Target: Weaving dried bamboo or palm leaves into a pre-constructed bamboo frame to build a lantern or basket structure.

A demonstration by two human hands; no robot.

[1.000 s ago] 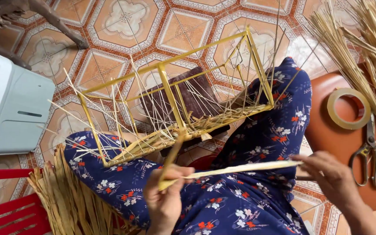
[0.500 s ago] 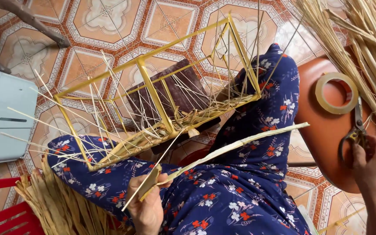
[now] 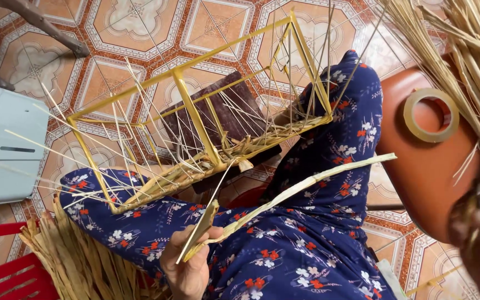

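Left hand [image 3: 187,266]: we see it closed, pinching the near end of a long pale strip [image 3: 301,189] between thumb and fingers, low over the lap in blue flowered cloth [image 3: 306,255].
Right hand [image 3: 476,222]: blurred at the right edge; we cannot tell whether it grips anything.
Strip position: runs up and right across the lap, far end free in air, near the orange stool [image 3: 418,166].
Frame [image 3: 195,111]: yellow wire basket frame resting on the knees, thin stakes fanning out, a low woven band along its near edge.
Risk 1: we judge the strip may kink or split, since only one end is held.
Risk 2: loose stakes may snag the strip or slip from the weave.
Packages and labels: tape roll [image 3: 430,115], tan ring, lies on the stool; grey-white box [image 3: 4,147] at left, a dark slot on its face; no readable label.
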